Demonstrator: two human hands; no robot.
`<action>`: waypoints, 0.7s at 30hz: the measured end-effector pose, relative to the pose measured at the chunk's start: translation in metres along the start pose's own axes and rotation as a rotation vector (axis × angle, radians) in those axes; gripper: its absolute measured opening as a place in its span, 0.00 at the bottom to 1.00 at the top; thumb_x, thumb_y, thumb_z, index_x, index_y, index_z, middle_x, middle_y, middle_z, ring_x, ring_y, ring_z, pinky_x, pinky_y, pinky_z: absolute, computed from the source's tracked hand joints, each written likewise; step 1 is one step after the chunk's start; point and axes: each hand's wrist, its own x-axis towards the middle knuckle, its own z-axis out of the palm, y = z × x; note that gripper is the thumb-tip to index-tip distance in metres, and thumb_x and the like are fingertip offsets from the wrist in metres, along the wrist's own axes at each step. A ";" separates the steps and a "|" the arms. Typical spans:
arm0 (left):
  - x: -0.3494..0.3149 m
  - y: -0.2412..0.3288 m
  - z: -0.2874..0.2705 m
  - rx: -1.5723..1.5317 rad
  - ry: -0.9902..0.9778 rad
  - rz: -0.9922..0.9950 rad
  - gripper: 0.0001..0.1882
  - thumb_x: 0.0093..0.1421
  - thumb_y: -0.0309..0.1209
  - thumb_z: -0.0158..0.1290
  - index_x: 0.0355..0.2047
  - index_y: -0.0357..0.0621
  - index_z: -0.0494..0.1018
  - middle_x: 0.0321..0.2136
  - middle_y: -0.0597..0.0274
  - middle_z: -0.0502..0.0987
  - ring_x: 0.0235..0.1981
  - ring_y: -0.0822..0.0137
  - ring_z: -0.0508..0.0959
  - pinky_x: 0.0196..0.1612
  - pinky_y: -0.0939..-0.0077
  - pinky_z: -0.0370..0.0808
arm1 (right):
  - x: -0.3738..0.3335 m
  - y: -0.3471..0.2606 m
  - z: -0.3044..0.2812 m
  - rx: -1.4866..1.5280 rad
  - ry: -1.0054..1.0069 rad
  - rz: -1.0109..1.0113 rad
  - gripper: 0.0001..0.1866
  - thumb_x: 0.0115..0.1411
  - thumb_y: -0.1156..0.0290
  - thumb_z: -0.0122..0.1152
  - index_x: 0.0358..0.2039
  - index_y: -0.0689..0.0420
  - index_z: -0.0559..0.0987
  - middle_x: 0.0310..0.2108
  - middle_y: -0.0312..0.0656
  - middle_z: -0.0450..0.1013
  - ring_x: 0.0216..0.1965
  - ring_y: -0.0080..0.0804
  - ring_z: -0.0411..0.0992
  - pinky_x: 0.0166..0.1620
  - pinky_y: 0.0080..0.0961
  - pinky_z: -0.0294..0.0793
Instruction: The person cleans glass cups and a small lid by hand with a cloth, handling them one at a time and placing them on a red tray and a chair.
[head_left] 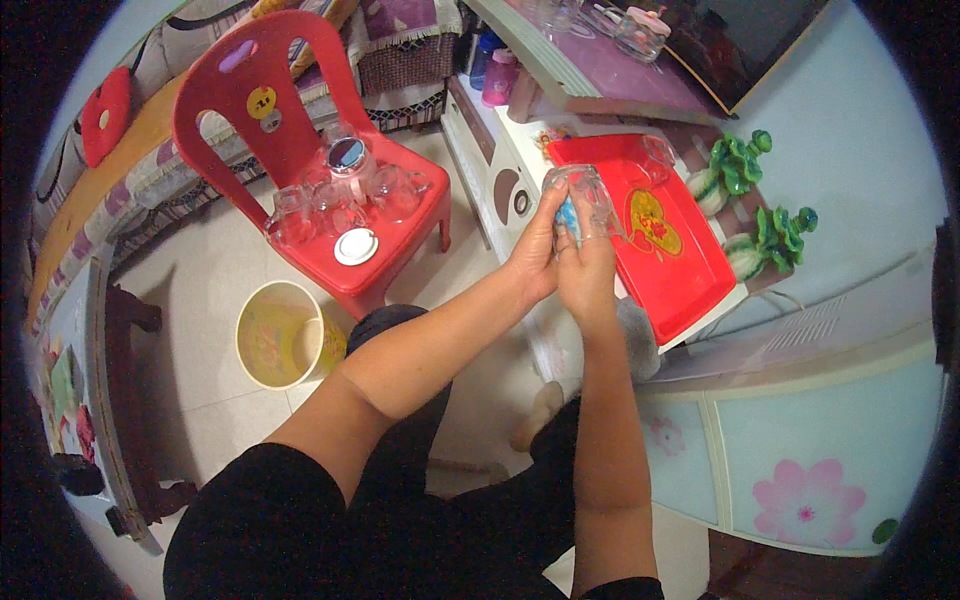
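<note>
A clear glass cup [592, 190] is held over the near-left side of the red tray [690, 300]. My left hand [538, 240] is closed round its left side, and my right hand [588, 272] is closed against it from below and the right. Something blue [567, 216] shows between my fingers at the glass; whether it is a cloth or a print I cannot tell. Another clear glass [657, 158] stands at the tray's far end. On the red plastic chair [410, 160], to the left, sit several clear glass cups [335, 200], a white round lid [356, 247] and a round-topped jar [347, 157].
A yellow bin [262, 330] stands on the floor before the chair. Green cabbage-shaped ornaments [738, 165] line the wall beside the tray. A raised purple-topped shelf [610, 65] with a dark screen [750, 40] is beyond. A pink bottle [500, 78] stands near the shelf.
</note>
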 end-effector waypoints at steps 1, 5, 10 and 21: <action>0.001 0.001 -0.002 -0.001 0.016 -0.001 0.26 0.53 0.54 0.53 0.42 0.47 0.69 0.36 0.59 0.75 0.36 0.64 0.76 0.43 0.66 0.74 | 0.000 0.000 0.000 0.086 -0.012 0.042 0.27 0.51 0.80 0.47 0.55 0.61 0.64 0.54 0.55 0.62 0.57 0.49 0.59 0.59 0.38 0.55; 0.021 0.012 -0.021 -0.042 -0.083 0.044 0.28 0.52 0.56 0.53 0.42 0.46 0.69 0.36 0.56 0.75 0.36 0.59 0.76 0.42 0.62 0.74 | -0.003 -0.006 0.000 0.237 -0.072 0.058 0.24 0.51 0.81 0.47 0.51 0.62 0.68 0.51 0.52 0.65 0.54 0.47 0.62 0.58 0.35 0.58; 0.025 0.039 -0.024 -0.151 0.067 0.032 0.34 0.50 0.59 0.53 0.43 0.42 0.66 0.35 0.51 0.74 0.35 0.55 0.76 0.42 0.60 0.75 | -0.008 -0.020 0.000 0.207 -0.116 -0.057 0.22 0.49 0.84 0.47 0.48 0.62 0.70 0.48 0.50 0.67 0.52 0.43 0.65 0.56 0.30 0.60; 0.036 0.040 -0.033 -0.372 0.143 0.055 0.32 0.49 0.56 0.57 0.41 0.42 0.67 0.40 0.51 0.73 0.44 0.56 0.72 0.50 0.57 0.68 | -0.001 -0.025 -0.024 0.114 0.308 -0.058 0.21 0.50 0.85 0.48 0.47 0.63 0.70 0.45 0.43 0.69 0.48 0.32 0.67 0.54 0.28 0.63</action>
